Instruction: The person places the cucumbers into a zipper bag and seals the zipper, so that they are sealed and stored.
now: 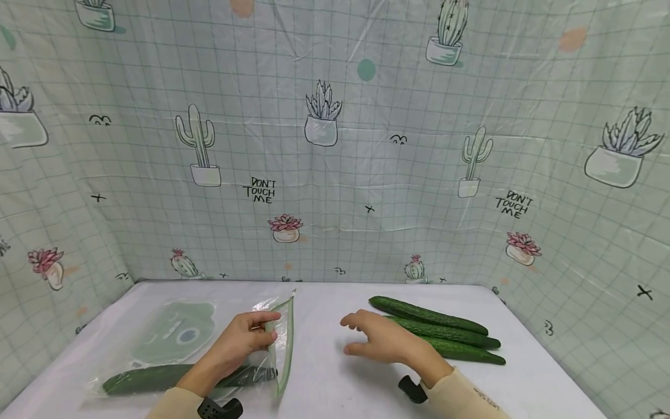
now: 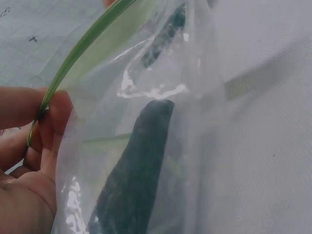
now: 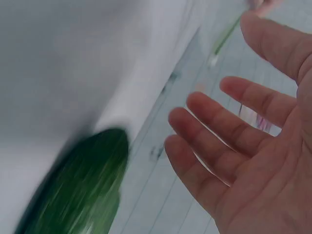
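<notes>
Four cucumbers (image 1: 429, 315) — three loose, one bagged; one bag (image 1: 291, 331); two hands (image 1: 241, 340) (image 1: 384, 337).

In the head view, the left hand (image 1: 243, 336) sits at 7 o'clock, its left forearm (image 1: 201, 375) rising from the beige left sleeve (image 1: 175, 404) between 1 and 2 o'clock. The left fingers (image 1: 262, 316) reach toward 3 o'clock, bent in a pinch with the left thumb (image 1: 264, 339). The right hand (image 1: 384, 337) is raised at 5 o'clock, well apart from it; the right wrist (image 1: 431, 365) leads from the beige right sleeve (image 1: 460, 396) toward 10 o'clock. In the right wrist view, the 4 right fingers (image 3: 219, 117) are loosely bent, slightly spread, the right thumb (image 3: 275, 46) wide of them.
</notes>
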The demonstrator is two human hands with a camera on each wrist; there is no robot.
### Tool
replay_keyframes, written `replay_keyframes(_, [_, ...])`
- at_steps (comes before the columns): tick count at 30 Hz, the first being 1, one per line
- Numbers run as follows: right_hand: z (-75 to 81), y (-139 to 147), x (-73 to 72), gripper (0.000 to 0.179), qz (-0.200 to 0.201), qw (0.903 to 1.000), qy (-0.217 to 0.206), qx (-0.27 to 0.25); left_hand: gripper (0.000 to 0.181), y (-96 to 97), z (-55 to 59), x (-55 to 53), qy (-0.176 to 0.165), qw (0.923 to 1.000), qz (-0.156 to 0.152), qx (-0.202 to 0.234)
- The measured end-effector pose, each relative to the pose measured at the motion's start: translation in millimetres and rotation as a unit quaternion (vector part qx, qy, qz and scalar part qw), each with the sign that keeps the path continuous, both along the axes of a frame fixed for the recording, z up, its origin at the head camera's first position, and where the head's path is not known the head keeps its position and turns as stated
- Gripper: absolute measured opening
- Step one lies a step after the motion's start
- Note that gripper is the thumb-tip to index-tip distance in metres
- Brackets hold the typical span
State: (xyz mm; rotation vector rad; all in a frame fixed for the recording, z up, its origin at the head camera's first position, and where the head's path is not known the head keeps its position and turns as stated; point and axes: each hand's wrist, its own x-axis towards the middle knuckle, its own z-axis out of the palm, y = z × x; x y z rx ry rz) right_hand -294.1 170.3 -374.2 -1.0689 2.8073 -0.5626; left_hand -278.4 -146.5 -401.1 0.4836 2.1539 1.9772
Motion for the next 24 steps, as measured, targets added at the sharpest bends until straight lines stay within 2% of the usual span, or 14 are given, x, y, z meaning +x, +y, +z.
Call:
replay_keyframes(5, [-5.2,42,0.2,0.043,-0.046,0.9978,0.047,-0.002,0.054,-0.7,0.7,0.6,-0.002,1.0,-0.002,0.001])
replay_keyframes(9, [-9.9,63,0.4,0.045,-0.076,0.9956,0.055,-0.003,0.057,-0.8,0.8,1.2,-0.006,1.0,-0.003,0.005])
replay_keyframes(16, [-15.6,77,-1.4,0.049,-0.121,0.9885,0.084,0.033,0.056,-1.6,-0.2,0.4,-0.01,0.9999,-0.004,0.013])
replay_keyframes(24, [-17.7,84,-3.6,0.048,-0.152,0.9849,0.064,0.053,0.054,-0.6,0.0,0.5,-0.012,0.9998,-0.003,0.013])
